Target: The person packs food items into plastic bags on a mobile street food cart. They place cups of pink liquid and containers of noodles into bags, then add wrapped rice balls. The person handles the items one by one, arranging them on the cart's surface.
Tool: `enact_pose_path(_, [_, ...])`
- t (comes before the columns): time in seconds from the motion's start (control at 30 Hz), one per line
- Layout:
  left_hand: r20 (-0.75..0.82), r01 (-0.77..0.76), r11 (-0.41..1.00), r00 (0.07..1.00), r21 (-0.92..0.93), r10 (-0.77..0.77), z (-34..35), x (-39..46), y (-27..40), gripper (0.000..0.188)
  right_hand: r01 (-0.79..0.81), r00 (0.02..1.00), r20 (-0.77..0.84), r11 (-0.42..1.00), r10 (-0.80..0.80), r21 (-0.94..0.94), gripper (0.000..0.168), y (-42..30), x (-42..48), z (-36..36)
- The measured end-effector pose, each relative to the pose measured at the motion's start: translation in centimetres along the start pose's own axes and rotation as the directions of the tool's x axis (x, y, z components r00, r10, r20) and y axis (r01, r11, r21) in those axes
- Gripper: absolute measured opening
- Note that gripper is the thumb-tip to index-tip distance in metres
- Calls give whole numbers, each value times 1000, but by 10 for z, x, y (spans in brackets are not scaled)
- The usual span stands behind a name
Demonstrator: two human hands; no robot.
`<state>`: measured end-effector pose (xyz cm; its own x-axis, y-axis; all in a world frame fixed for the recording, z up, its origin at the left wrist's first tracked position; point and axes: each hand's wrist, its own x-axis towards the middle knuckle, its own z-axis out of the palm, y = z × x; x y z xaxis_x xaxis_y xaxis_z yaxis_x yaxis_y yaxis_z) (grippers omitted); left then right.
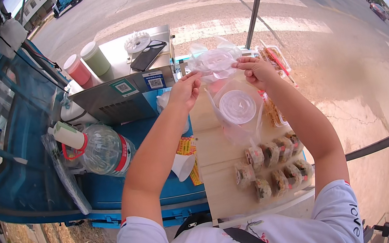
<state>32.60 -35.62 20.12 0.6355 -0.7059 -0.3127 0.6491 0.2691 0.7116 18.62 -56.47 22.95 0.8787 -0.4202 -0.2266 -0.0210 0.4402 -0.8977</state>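
Note:
A thin clear plastic bag point(217, 61) is pinched by its edges between my left hand point(188, 89) and my right hand point(255, 71), at the far end of the wooden board. A round pale lid or container shows through it. Nearer to me, a second round container with a clear ringed lid point(237, 106) lies in another thin plastic bag point(254, 131) on the board. Wrapped rice rolls point(271, 153) stand in rows at the board's near right. Clear boxes of shredded food point(271, 56) are beyond my right hand, one with a red and white stick across it.
Left of the board point(225, 189) are a large water bottle point(106, 149), a white paper cup point(183, 165) and a metal box point(114, 104) carrying a phone point(148, 55) and tubs point(76, 69). Metal poles point(256, 1) rise at the stall's right. A road with vehicles lies beyond.

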Motion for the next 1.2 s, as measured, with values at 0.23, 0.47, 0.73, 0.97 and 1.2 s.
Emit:
enact_pose_path(0.23, [7, 95, 975, 995, -203, -95, 6, -5, -1, 23, -23, 985, -168, 988, 49, 153, 17, 2, 1, 19])
enact_pose_path(0.47, [4, 52, 968, 999, -246, -53, 7, -1, -5, 14, -1, 991, -133, 998, 11, 69, 19, 7, 0, 16])
enact_pose_path(0.73, [-151, -340, 931, 921, 136, 359, 25, -5, -14, 16, 81, 966, -233, 986, -114, -146, 17, 6, -6, 29])
enact_pose_path(0.97, [-197, -278, 952, 933, 130, 300, 23, 6, -15, 14, 64, 977, -191, 988, -91, -142, 20, 8, 3, 25])
enact_pose_path(1.2, [-107, -78, 970, 993, -229, 55, 6, 23, -19, 20, -55, 981, -174, 978, 91, 200, 22, 12, 13, 11])
